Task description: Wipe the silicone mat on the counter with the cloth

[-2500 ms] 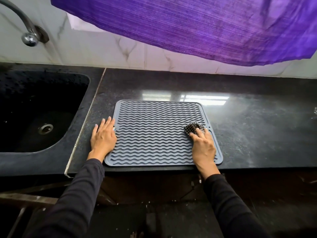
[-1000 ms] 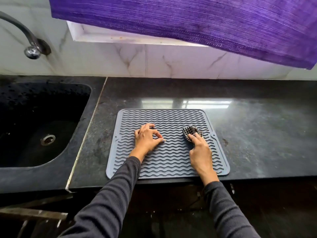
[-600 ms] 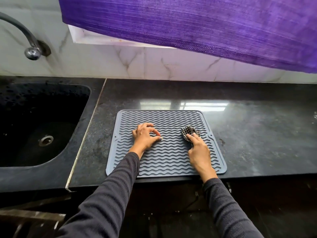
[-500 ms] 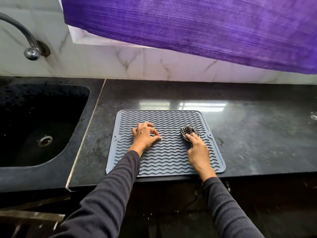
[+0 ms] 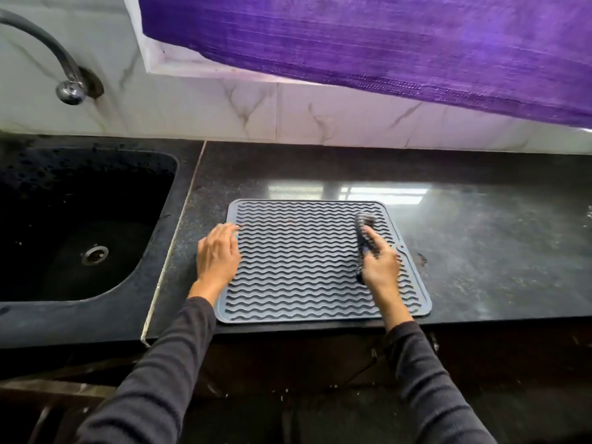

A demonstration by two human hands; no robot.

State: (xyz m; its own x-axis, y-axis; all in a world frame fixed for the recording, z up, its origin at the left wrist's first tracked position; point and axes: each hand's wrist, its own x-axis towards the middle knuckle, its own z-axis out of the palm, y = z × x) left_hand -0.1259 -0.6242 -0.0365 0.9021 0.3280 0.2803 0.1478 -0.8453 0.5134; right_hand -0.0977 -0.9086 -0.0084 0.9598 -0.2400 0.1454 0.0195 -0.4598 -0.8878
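Note:
A grey silicone mat (image 5: 307,267) with wavy ridges lies on the dark stone counter (image 5: 480,245), close to its front edge. My left hand (image 5: 217,256) lies flat with straight fingers over the mat's left edge, partly on the counter. My right hand (image 5: 379,267) is on the mat's right side and grips a small black-and-white checked cloth (image 5: 363,227), bunched and blurred, which sticks out beyond my fingers toward the mat's far right corner.
A black sink (image 5: 80,225) with a drain is set in the counter to the left, and a tap (image 5: 69,88) sticks out of the white tiled wall above it. A purple curtain (image 5: 384,36) hangs over the back wall.
My left hand has moved from the middle of the mat to its left edge and flattened out. My right hand has pushed the cloth a little farther up the mat's right side.

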